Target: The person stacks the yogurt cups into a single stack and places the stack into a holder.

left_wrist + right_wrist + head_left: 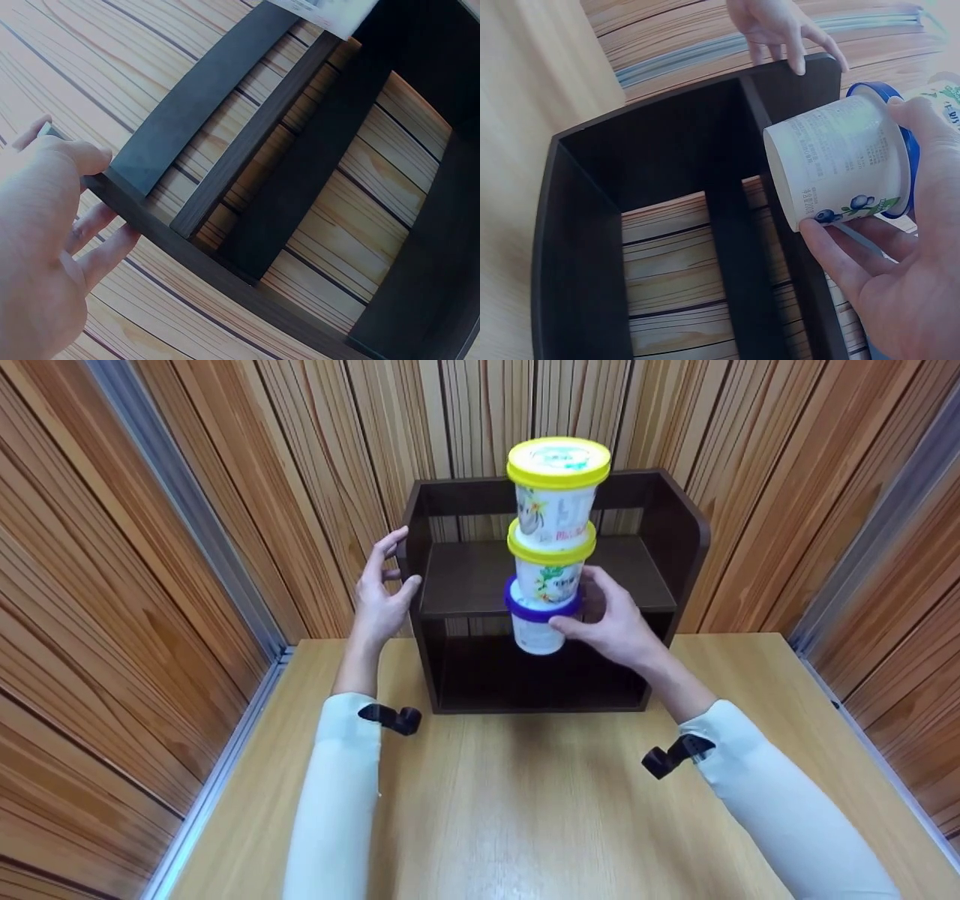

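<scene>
Three white tubs stand stacked in the head view, held in front of a dark brown two-tier shelf (472, 574). My right hand (619, 626) grips the bottom tub (536, 639), which has a blue lid; blueberries are printed on its side in the right wrist view. The middle tub (553, 582) and the top tub (556, 514) have yellow lids and rest one upon the other above it. At the shelf's left side panel (161, 240), my left hand (382, 604) holds the edge, with thumb and fingers on either side of the panel.
The shelf stands on a light wooden table (495, 795) against a wood-plank wall (337, 472). Similar plank walls with metal rails (240, 742) rise at left and right. The shelf's upper board (637, 577) lies behind the stack, and its lower compartment opens below.
</scene>
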Motion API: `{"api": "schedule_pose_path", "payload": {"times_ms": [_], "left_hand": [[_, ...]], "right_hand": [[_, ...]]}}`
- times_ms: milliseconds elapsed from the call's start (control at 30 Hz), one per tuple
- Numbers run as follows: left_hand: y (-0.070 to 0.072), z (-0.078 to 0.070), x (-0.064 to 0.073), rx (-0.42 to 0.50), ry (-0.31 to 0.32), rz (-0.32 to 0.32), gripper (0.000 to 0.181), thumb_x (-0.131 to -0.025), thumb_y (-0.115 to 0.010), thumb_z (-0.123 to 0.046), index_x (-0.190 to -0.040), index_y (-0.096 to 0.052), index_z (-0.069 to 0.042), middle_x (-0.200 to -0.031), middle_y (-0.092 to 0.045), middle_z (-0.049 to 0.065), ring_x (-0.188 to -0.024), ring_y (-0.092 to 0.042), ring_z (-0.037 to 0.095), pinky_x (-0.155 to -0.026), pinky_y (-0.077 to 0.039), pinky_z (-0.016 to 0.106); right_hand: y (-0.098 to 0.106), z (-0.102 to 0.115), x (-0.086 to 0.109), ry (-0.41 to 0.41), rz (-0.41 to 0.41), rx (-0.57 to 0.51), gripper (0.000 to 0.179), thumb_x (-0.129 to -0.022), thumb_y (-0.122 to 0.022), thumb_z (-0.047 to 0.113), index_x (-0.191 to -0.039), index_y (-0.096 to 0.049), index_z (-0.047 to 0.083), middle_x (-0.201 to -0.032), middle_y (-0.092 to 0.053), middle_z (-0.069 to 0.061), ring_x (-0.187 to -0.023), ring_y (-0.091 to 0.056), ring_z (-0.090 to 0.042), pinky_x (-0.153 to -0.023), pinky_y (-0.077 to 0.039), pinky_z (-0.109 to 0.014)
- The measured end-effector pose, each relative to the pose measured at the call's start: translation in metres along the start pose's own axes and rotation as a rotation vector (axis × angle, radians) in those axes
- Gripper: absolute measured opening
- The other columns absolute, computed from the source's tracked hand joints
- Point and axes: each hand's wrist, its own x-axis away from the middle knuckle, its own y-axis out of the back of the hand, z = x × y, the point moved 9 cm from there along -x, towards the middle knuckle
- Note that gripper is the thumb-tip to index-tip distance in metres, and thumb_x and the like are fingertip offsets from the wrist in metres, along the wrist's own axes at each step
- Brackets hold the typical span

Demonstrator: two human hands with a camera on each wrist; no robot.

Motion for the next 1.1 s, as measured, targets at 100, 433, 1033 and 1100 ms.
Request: {"api": "schedule_pose_path", "payload": {"times_ms": [100, 433, 1033, 1100], "left_hand": [[-0.001, 0.000, 0.000, -0.001, 0.001, 0.002, 0.069, -0.101, -0.070, 0.006, -0.164, -0.054, -0.017, -0.176, -0.051, 0.007, -0.158, -0.049, 0.029, -0.122, -0.049, 0.047], [-0.002, 0.003, 0.001, 0.002, 0.006, 0.005, 0.068, -0.102, -0.069, 0.006, -0.164, -0.053, -0.017, -0.176, -0.050, 0.007, -0.158, -0.048, 0.030, -0.123, -0.049, 0.047], [0.006, 0.002, 0.002, 0.002, 0.008, -0.003, 0.068, -0.102, -0.070, 0.006, -0.164, -0.054, -0.018, -0.176, -0.050, 0.007, -0.158, -0.048, 0.030, -0.123, -0.049, 0.048], [0.006, 0.003, 0.002, -0.002, 0.014, -0.002, 0.068, -0.102, -0.070, 0.006, -0.164, -0.053, -0.018, -0.176, -0.050, 0.007, -0.158, -0.048, 0.030, -0.123, -0.048, 0.048]], "right_hand": [[0.004, 0.002, -0.005, -0.014, -0.012, -0.008, 0.074, -0.101, -0.082, 0.006, -0.164, -0.045, 0.002, -0.156, -0.062, -0.020, -0.137, -0.069, -0.035, -0.102, -0.062, -0.024], [0.013, 0.006, -0.016, -0.046, -0.036, -0.018, 0.076, -0.102, -0.082, 0.010, -0.166, -0.042, 0.003, -0.159, -0.062, -0.019, -0.144, -0.065, -0.034, -0.119, -0.055, -0.037], [0.004, -0.008, -0.041, -0.085, -0.093, -0.079, 0.080, -0.103, -0.083, 0.016, -0.168, -0.039, 0.004, -0.162, -0.059, -0.022, -0.145, -0.065, -0.038, -0.091, -0.064, -0.023], [0.003, -0.009, -0.043, -0.080, -0.104, -0.079, 0.079, -0.103, -0.083, 0.015, -0.168, -0.040, 0.004, -0.159, -0.060, -0.022, -0.141, -0.067, -0.038, -0.089, -0.064, -0.023]]}}
